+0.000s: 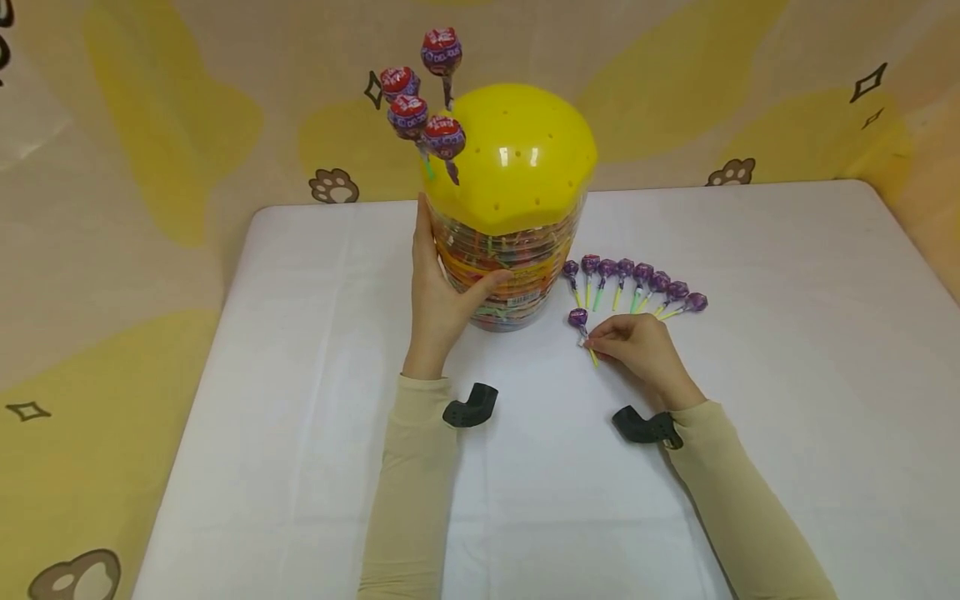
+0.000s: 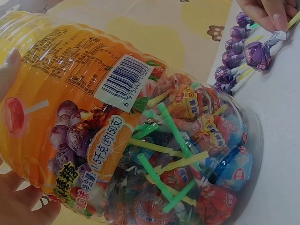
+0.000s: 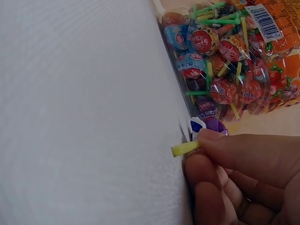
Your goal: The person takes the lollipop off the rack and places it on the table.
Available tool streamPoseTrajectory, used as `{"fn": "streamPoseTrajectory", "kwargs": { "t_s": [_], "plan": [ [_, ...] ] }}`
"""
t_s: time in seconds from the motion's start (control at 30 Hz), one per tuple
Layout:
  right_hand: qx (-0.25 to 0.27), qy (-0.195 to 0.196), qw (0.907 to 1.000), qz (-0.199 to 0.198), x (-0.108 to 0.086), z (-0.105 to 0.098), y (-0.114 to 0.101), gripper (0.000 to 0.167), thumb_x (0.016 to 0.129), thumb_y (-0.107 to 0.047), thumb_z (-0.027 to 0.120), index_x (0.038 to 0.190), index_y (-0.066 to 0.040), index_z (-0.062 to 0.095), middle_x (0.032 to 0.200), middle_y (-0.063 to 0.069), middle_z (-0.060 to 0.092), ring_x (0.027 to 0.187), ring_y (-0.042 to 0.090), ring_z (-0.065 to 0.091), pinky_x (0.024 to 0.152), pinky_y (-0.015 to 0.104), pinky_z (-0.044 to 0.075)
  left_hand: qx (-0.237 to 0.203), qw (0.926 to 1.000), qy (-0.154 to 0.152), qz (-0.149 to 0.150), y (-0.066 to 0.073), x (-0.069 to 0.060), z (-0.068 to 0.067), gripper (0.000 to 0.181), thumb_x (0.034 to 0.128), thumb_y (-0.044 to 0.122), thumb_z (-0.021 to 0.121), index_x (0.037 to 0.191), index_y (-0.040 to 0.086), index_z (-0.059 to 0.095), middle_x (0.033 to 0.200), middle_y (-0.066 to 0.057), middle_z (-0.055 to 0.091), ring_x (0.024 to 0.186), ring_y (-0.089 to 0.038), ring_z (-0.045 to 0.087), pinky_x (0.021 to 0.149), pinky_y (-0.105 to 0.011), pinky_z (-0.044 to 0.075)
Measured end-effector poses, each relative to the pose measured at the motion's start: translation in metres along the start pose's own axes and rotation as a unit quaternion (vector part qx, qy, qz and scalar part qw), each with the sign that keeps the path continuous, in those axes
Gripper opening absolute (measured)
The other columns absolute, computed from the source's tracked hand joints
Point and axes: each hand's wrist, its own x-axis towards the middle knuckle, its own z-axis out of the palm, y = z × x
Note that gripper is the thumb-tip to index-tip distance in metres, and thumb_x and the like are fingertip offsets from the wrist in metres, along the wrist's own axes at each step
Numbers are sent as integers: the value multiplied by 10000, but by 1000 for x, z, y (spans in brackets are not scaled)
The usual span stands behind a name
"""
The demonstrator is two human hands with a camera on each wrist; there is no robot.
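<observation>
A clear plastic candy jar (image 1: 498, 312) with a yellow lid (image 1: 517, 196) stands upright on the table, filled with wrapped lollipops on green and yellow sticks. My left hand (image 1: 438, 304) grips the jar from its left side, thumb across the front of the label. In my right hand (image 1: 637, 346), thumb and fingers pinch the stick of a purple lollipop (image 1: 577, 318) low over the table. Several red-and-purple lollipops (image 1: 442, 52) stick up from the lid's left side. Beyond my right hand, several purple lollipops (image 1: 626, 267) lie in a curved row, right of the jar.
A white cloth covers the table (image 1: 300, 350). Behind its back edge hangs a yellow and beige patterned cloth (image 1: 675, 92). Each sleeve carries a black wrist mount (image 1: 471, 407) near the cuff.
</observation>
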Motion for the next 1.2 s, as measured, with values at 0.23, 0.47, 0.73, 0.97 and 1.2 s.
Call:
{"fn": "streamPoseTrajectory", "kwargs": {
  "t_s": [0.23,0.47,0.73,0.97,1.2],
  "plan": [
    [-123,129,9996,-226,0,0,-3,139,823,-102,732,877,26,721,724,85,699,623,89,618,584,145,461,25,10000,18,14,2,0,0,1067,799,246,766,1526,142,-8,1568,-28,95,1411,-122,134,1154,-398,156],
    [-136,182,9993,-287,3,2,-4,140,819,-92,735,878,34,720,709,86,693,605,101,618,557,153,461,40,10000,26,37,0,0,0,1062,803,218,763,1526,151,-13,1569,-20,91,1411,-113,130,1155,-390,151],
    [-27,150,9998,-162,2,1,-3,138,832,-101,720,887,26,724,719,83,699,614,101,633,579,156,486,-30,10000,-13,27,0,0,0,1074,789,419,728,1528,167,-10,1570,-2,88,1411,-113,130,1153,-394,158],
    [139,168,9997,-63,0,-2,-4,182,839,-134,721,929,24,722,797,108,714,680,68,643,638,149,496,-110,9999,-14,58,-1,0,0,1123,740,569,682,1528,164,-7,1569,6,90,1409,-109,135,1154,-388,154],
    [532,311,9981,-62,-1,-3,-5,217,858,-119,697,998,47,701,907,173,705,728,56,654,668,152,513,-76,10000,-36,-24,-2,-1,-1,1108,756,549,698,1528,191,-12,1568,33,77,1408,-92,125,1155,-380,150]
  ]
}}
